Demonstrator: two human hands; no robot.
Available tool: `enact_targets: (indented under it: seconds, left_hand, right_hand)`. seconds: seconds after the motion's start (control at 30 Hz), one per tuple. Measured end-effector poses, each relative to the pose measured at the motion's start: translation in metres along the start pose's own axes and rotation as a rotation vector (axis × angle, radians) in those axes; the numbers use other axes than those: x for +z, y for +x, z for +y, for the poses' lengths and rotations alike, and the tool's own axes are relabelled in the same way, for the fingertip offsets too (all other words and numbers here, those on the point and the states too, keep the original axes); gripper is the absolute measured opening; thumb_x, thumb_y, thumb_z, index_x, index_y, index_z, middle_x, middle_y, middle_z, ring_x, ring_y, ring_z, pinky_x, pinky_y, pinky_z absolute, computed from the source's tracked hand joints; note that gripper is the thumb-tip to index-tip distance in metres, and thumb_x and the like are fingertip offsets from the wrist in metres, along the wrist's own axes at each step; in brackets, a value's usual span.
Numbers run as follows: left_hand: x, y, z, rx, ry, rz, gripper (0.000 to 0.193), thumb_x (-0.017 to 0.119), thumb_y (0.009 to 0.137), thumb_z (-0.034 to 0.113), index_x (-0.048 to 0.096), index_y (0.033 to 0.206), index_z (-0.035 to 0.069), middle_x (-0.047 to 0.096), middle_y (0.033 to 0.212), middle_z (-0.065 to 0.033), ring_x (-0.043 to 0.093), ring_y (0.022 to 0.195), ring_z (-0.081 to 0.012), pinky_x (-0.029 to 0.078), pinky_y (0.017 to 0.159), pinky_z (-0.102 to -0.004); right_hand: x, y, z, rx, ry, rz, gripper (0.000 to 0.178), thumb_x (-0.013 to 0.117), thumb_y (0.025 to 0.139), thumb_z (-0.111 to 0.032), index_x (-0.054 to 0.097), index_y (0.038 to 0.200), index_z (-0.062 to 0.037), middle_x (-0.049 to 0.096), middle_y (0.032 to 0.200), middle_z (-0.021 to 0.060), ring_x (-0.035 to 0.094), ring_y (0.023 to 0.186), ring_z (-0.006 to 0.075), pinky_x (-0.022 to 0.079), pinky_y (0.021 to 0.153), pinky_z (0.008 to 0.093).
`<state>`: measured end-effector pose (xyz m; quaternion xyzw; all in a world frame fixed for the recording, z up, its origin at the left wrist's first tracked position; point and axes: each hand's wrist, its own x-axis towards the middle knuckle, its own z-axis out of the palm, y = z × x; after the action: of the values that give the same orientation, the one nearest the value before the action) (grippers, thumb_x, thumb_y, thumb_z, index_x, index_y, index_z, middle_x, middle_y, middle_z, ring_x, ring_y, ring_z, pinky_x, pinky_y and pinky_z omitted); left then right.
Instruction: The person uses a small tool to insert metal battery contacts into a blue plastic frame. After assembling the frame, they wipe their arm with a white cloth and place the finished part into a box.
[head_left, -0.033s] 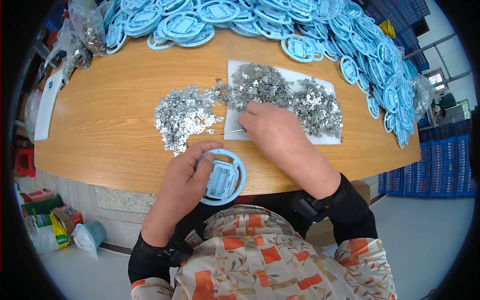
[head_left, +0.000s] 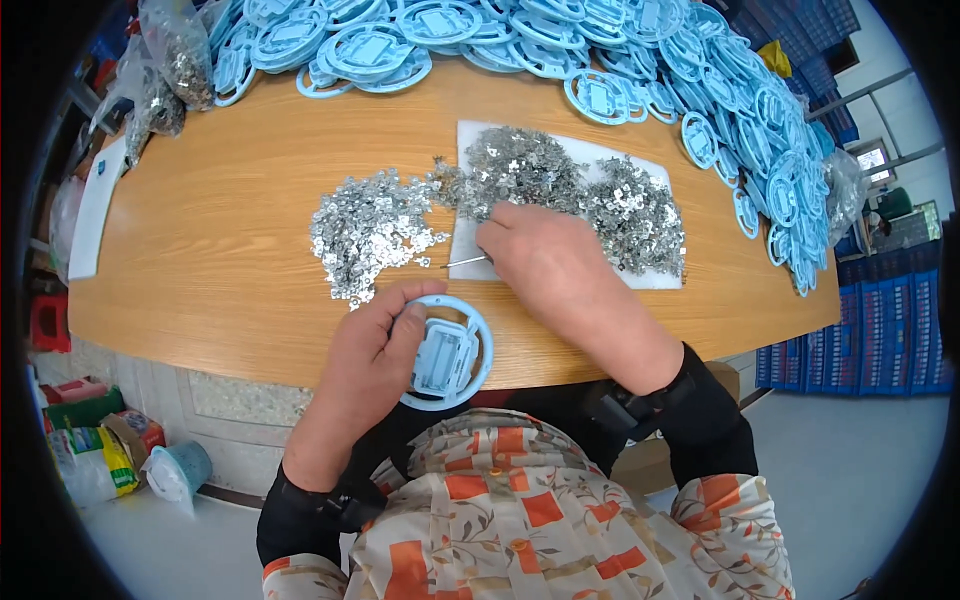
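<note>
My left hand (head_left: 368, 352) grips a light blue round plastic part (head_left: 484, 366) by its left rim, thumb on top. The part has a ring with a rectangular recessed frame inside, and it is held just off the table's near edge. In my right hand (head_left: 545, 250) is a thin metal rod-like tool (head_left: 467, 262), its tip pointing left; the grip end is hidden by the fingers. This hand is over a white foam pad (head_left: 464, 240), at the near edge of a heap of small metal clips (head_left: 520, 165). A second clip heap (head_left: 635, 215) sits to its right.
Another pile of small silver metal pieces (head_left: 368, 230) lies on the wooden table (head_left: 200, 230), left of the pad. Many blue plastic parts (head_left: 365, 52) are heaped along the far and right edges. Clear bags (head_left: 185, 65) of metal pieces and a white strip (head_left: 97, 210) are at the left.
Almost nothing differs. Both hands keep their places, and the blue part has tilted very slightly in my left hand.
</note>
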<state>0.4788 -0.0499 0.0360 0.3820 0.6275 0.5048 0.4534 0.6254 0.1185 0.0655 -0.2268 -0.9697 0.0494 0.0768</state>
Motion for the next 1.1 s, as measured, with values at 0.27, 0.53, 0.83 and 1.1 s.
enact_targets:
  seconds: [0.27, 0.53, 0.83, 1.1]
  left_hand:
    - [0.000, 0.010, 0.018, -0.018, 0.023, 0.012, 0.029, 0.044, 0.103, 0.015, 0.059, 0.122, 0.000, 0.064, 0.092, -0.0016, 0.058, 0.082, -0.0060, 0.049, 0.073, -0.0224]
    - [0.003, 0.019, 0.000, -0.045, 0.063, 0.016, 0.029, 0.043, 0.102, 0.013, 0.060, 0.121, -0.001, 0.064, 0.091, -0.0032, 0.058, 0.082, -0.0074, 0.049, 0.072, -0.0240]
    - [0.004, 0.023, -0.006, -0.062, -0.034, 0.025, 0.029, 0.043, 0.101, 0.014, 0.061, 0.115, -0.004, 0.067, 0.083, -0.0095, 0.062, 0.071, -0.0124, 0.051, 0.064, -0.0293]
    - [0.005, 0.025, -0.006, -0.025, 0.060, 0.039, 0.029, 0.042, 0.097, 0.010, 0.061, 0.114, -0.005, 0.066, 0.084, -0.0144, 0.064, 0.071, -0.0187, 0.051, 0.065, -0.0324]
  right_hand:
    - [-0.018, -0.017, 0.000, 0.265, 0.773, -0.092, 0.021, 0.065, 0.079, -0.004, 0.062, 0.098, 0.0055, 0.058, 0.086, 0.0104, 0.059, 0.072, 0.0207, 0.049, 0.067, 0.0310]
    - [0.021, -0.033, -0.028, 0.260, 0.992, 0.052, 0.013, 0.064, 0.077, 0.005, 0.062, 0.089, 0.0018, 0.053, 0.081, 0.0018, 0.048, 0.067, 0.0068, 0.040, 0.060, 0.0226]
    - [0.036, -0.039, -0.040, 0.237, 0.863, 0.242, 0.016, 0.065, 0.077, 0.001, 0.061, 0.093, -0.0009, 0.056, 0.081, 0.0087, 0.060, 0.060, 0.0165, 0.046, 0.055, 0.0280]
    - [0.026, -0.042, -0.043, -0.082, 0.380, 0.311, 0.026, 0.073, 0.066, 0.000, 0.061, 0.089, -0.0017, 0.058, 0.079, 0.0103, 0.060, 0.068, 0.0273, 0.049, 0.058, 0.0356]
